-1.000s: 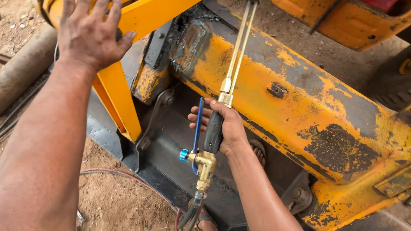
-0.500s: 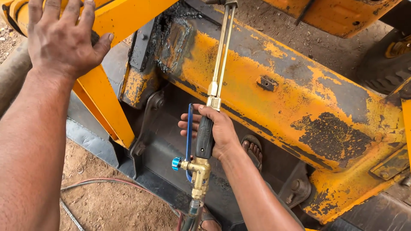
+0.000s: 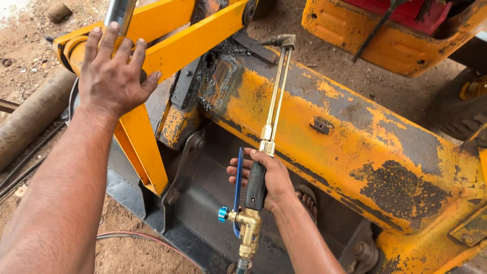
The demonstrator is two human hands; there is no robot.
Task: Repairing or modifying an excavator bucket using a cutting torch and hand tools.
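My right hand [image 3: 271, 180] grips the black handle of a brass cutting torch [image 3: 271, 116] with a blue lever and a blue valve knob. The torch's long twin tubes run up to a bent nozzle that sits over a blackened, burnt patch on the worn yellow machine beam [image 3: 355, 152]. My left hand [image 3: 114, 76] rests flat, fingers spread, on a yellow steel arm [image 3: 167, 43] of the machine, close to a shiny hydraulic rod [image 3: 119, 12].
A sandalled foot [image 3: 307, 198] shows under the beam on a dark steel plate. A red hose [image 3: 137, 238] lies on the dirt at lower left. A rusty pipe [image 3: 30, 114] and dark cables lie at left. Another orange machine part [image 3: 385, 40] sits at top right.
The view has shifted up and back, so the torch nozzle and burnt patch now show. Both hands keep their holds: the left on the yellow arm, the right on the torch.
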